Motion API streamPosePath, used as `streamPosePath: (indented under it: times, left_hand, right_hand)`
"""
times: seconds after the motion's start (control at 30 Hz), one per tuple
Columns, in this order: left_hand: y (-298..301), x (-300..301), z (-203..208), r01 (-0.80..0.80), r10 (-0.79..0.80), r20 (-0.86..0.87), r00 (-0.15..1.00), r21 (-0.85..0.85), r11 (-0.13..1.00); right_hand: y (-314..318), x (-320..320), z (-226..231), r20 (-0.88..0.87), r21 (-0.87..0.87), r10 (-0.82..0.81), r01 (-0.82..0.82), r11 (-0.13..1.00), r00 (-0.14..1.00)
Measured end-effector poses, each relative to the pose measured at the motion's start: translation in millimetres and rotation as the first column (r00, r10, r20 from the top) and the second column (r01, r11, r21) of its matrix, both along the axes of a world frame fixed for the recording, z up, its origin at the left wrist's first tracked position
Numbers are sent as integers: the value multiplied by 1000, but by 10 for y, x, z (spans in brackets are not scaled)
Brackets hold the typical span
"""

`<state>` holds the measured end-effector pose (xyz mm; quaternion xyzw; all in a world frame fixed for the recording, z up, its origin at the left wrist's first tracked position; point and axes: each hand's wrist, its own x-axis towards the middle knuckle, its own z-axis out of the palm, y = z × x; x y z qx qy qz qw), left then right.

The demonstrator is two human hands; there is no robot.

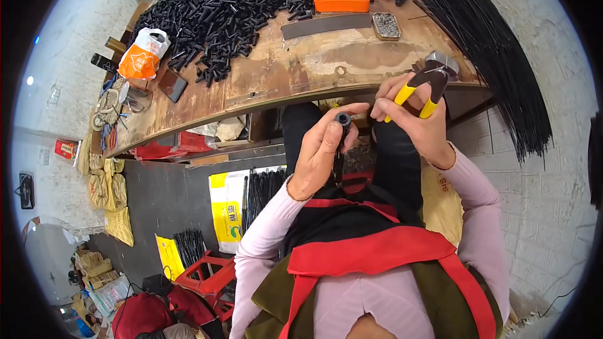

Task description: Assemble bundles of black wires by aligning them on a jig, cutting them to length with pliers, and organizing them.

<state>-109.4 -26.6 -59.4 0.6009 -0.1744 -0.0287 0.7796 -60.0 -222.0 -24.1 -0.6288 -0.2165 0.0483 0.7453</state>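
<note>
In our left hand (319,154) we hold a black tube (343,118), fingers closed round it and its round open end turned up, in front of the table's near edge and above our lap. The index finger stands out straight toward our right hand (429,130), which is wrapped about pliers (433,74) with yellow-and-dark handles; the handles stand apart, and the metal head points toward the near edge at the right, though we cannot tell whether it touches the wood. Our two hands are near each other, fingertips almost meeting. On the wooden table (267,81) we have a broad heap of black tubes (232,12) spread along the far edge and toward the left. In front of the heap are an orange tin (342,5), a flat grey strip (326,25) and, just beside the strip's right end, a small tray of metal bits (386,27). A bundle of thin black rods (496,56) hangs over the right edge. By the left edge we see an orange-and-white bag (139,63), a phone (172,85) and a clear jar (135,97). On the floor to our left stands a red stool (210,279).
</note>
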Motion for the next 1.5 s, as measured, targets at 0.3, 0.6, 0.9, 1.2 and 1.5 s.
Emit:
streamPosePath:
  times: [0.3, 0.6, 0.9, 1.2, 1.5]
  left_hand:
    - [-144, 16, 82, 92, -92, 11, 996, -40, 995]
    - [-140, 24, 107, 151, -151, 23, 988, 4, 989]
    - [-116, 35, 84, 176, -175, 31, 984, -28, 984]
    - [-94, 67, 87, 206, -205, 26, 978, -20, 978]
    - [-52, 58, 98, 238, -240, -16, 971, -68, 969]
  right_hand:
    - [-96, -79, -183, 404, -57, 22, 1, 998, 915]
    - [-80, -93, -291, 433, -7, 63, -67, 998, 899]
    - [-25, -110, -314, 395, 57, 33, -60, 997, 918]
    - [-58, -66, -253, 437, -3, 37, -40, 999, 899]
    - [-80, 7, -128, 432, -75, 110, -86, 993, 895]
